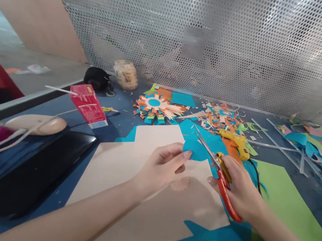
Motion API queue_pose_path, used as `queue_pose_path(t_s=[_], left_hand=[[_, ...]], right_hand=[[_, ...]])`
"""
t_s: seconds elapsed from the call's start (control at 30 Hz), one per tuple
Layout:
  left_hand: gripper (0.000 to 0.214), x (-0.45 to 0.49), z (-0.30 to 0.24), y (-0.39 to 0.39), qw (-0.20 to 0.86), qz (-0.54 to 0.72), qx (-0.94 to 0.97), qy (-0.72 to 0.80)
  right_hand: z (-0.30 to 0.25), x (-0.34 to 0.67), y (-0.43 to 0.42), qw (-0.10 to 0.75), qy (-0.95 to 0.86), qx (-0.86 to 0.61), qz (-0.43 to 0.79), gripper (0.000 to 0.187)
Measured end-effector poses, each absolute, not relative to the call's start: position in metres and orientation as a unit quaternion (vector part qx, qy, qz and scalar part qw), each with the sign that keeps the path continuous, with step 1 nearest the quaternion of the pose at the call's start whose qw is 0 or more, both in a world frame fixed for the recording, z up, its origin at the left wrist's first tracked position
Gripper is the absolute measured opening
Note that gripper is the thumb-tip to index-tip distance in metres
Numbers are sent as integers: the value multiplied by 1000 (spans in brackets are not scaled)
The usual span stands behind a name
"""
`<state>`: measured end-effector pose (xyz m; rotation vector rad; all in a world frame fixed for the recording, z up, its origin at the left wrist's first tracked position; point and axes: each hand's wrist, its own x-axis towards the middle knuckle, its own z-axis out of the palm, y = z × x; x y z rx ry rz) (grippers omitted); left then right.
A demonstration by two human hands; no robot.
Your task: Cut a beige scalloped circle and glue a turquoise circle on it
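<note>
My left hand [169, 160] pinches a blue paper circle [197, 150] by its near left edge, above white paper sheets [125, 188]. In my right hand [235, 181] is a pair of scissors [222, 175] with red and yellow handles. Their long metal blades point up and to the left, beside and over the circle's right part; whether they touch it I cannot tell. Beyond the hands lies a layered paper flower [155, 104] with a blue centre and orange, white and green fringes. A yellow glue gun [235, 142] lies past my right hand.
Paper scraps [223, 116] are heaped at the back. Clear sticks [285, 146] lie on the right, near green paper [284, 209]. Over on the left are a dark tablet-like slab [33, 173], a pink drink carton [88, 105] and cables. A perforated metal panel [163, 27] borders the back.
</note>
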<state>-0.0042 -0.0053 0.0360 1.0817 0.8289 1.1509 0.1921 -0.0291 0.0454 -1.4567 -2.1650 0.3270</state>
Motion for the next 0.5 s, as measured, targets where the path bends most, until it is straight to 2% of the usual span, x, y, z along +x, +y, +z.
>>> queue_pose_path(t_s=[0.17,0.33,0.5], left_hand=[[22,-6,35,-5,635,537,441,337],[23,-6,41,-7,672,536,413,300],[26,-9,37,-7,658,551,424,291]], right_hand=[[47,192,-33,258,-797,-532,126,27],[47,194,-36,248,-798,-536,123,25],[45,194,-37,246,-794,-542,121,20]])
